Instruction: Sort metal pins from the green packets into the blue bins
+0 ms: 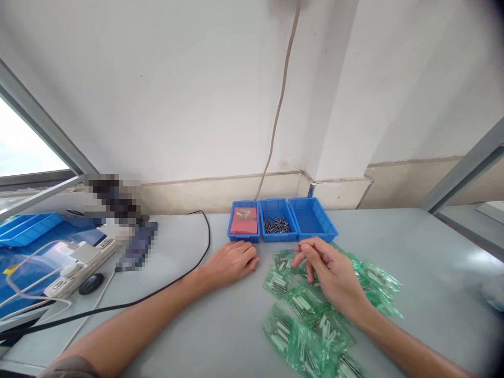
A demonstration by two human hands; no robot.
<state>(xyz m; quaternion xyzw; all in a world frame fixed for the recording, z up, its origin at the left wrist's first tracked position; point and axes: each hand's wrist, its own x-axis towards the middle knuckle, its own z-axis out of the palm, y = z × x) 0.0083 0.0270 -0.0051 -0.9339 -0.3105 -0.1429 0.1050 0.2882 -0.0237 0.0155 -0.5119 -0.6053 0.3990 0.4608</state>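
My left hand (235, 261) rests on the grey table just in front of the blue bins, its fingers curled in and nothing showing in them. Over a spread of green plastic bags (301, 302) hangs my right hand (331, 270), with loosely bent fingers somewhat apart and nothing visible between them. Each bag that shows clearly contains white plugs and metal screws. Part of the bags lies hidden under my right hand and forearm. Loose metal screws (276, 224) fill the bottom of the middle blue bin (271, 205).
The left blue bin (232, 226) has red packets (243, 224) and a few pale pieces; the right blue bin (315, 223) stands beside the middle one. A black cable (169, 287) crosses the table under my left forearm. Power strips (65, 278) and a blue tray (33, 229) lie left.
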